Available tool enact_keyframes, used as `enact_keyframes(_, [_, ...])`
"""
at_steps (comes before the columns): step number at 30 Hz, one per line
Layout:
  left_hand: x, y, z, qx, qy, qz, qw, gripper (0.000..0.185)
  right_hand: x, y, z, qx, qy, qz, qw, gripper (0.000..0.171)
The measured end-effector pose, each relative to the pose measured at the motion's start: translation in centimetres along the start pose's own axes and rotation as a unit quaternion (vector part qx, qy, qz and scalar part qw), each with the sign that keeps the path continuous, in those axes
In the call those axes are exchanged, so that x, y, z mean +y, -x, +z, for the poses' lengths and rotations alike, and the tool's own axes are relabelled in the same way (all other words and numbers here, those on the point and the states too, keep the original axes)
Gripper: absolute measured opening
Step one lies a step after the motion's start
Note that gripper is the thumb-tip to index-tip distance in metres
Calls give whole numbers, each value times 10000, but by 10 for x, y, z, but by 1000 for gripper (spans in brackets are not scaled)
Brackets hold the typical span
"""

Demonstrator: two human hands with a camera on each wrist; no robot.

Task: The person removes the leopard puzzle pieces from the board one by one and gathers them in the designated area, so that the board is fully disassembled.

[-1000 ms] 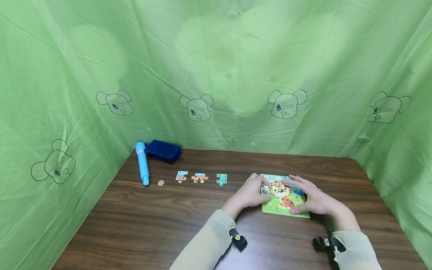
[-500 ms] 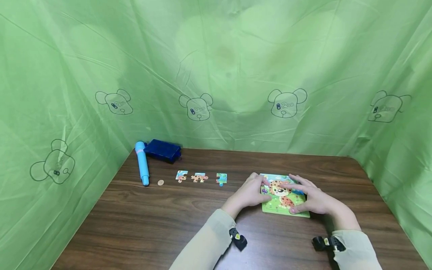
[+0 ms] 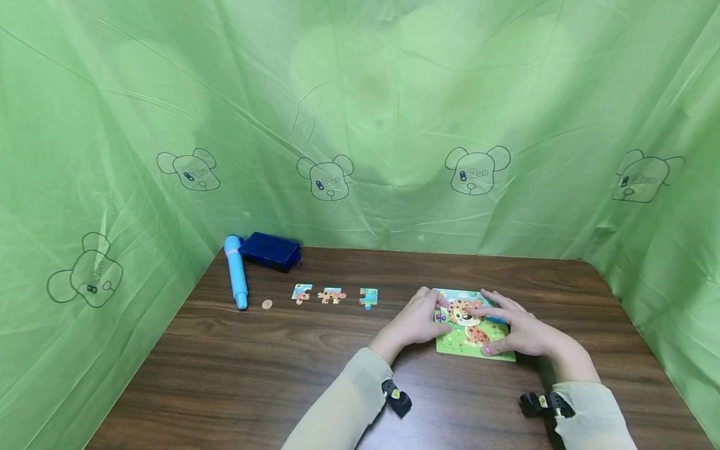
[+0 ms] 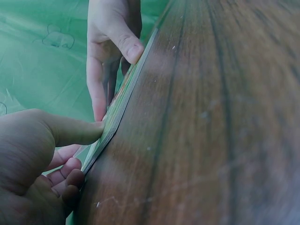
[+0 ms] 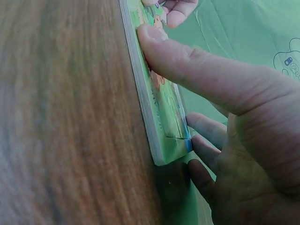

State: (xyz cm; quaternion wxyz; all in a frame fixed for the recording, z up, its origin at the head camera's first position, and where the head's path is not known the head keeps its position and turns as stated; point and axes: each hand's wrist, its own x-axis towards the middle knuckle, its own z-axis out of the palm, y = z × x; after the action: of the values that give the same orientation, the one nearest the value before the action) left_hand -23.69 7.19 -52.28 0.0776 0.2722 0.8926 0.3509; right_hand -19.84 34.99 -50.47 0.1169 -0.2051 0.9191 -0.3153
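Green-bordered, the flat square cardboard leopard puzzle board [image 3: 475, 331] lies on the dark wood-grain bench [image 3: 281, 369], right of centre, between my two hands. My left hand [image 3: 415, 322] holds its left edge, thumb laid on the top face and fingers curled at the side; the left wrist view shows that thumb [image 4: 75, 131] pressing the corner. My right hand [image 3: 520, 331] has its grip on the right side, thumb [image 5: 187, 65] pinching the near edge and fingers spread over the picture. Since a second ago almost nothing has shifted: both hands stayed on the board and it has not moved, so I judge I am only steadying it, with no piece being fitted. The board lies flat, face up; being nearly square it has no clear long axis, and the leopard's head points away from me. Three loose puzzle pieces [image 3: 332, 296] sit in a row well to its left.
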Motion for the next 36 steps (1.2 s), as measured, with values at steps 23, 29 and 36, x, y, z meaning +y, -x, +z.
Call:
enact_keyframes(23, [0, -2, -1, 11, 18, -141, 9999, 39, -2, -2, -2, 478, 365, -326, 9977, 63])
enact_keyframes(29, [-1, -1, -2, 30, 52, -89, 9999, 39, 1, -2, -1, 513, 259, -274, 9980, 62])
enact_keyframes(36, [-3, -2, -1, 41, 89, -35, 9999, 39, 2, -2, -1, 637, 249, -306, 9972, 62])
